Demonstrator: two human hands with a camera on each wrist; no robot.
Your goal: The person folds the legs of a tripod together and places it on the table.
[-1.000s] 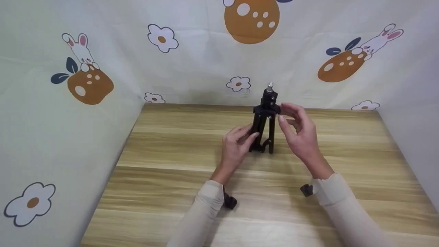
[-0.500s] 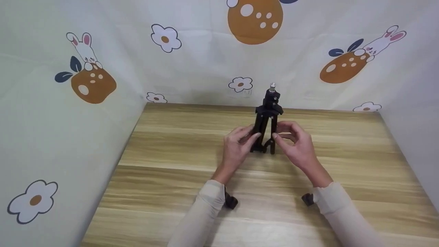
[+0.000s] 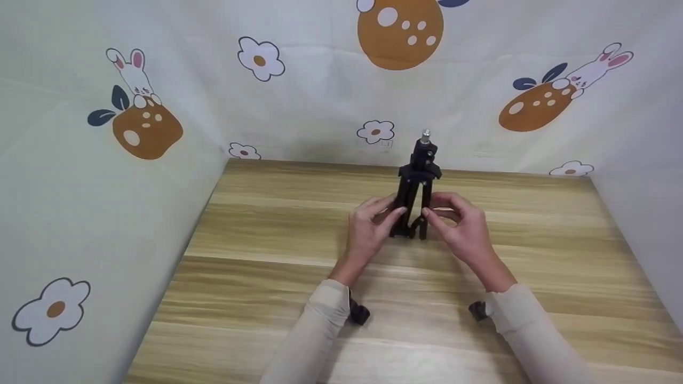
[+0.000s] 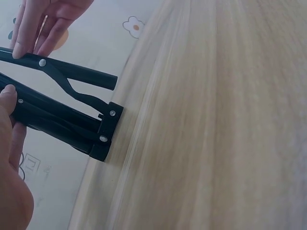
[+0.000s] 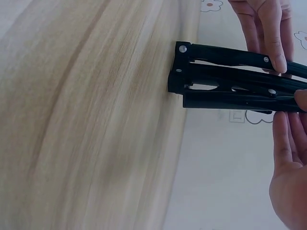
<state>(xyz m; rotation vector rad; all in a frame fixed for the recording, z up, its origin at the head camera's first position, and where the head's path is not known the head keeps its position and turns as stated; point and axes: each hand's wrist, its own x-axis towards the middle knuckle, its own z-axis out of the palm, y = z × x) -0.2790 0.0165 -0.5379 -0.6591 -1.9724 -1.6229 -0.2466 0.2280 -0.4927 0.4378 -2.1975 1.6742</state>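
A small black tripod [image 3: 420,169] with a silver screw tip [image 3: 426,135] stands upright near the back of the wooden table. Its legs are nearly folded; the right leg [image 4: 91,77] sits a little apart from the others, joined by a curved brace [image 4: 72,91] to the lower bracket [image 4: 111,129]. My left hand [image 3: 367,226] pinches the left legs between thumb and fingers. On the other side, my right hand [image 3: 464,226] pinches the right leg about halfway down. Both hands also show in the right wrist view, around the black legs [image 5: 230,75].
The table [image 3: 256,298] has a pale wood grain. Behind and beside it hangs a cream cloth [image 3: 309,90] printed with flowers, rabbits and oranges, close behind the tripod. Black wrist mounts [image 3: 359,312] stick out from the sleeves.
My right hand has come down from beside the tripod's upper collar to the right leg and now pinches it. The left hand keeps its hold on the left legs.
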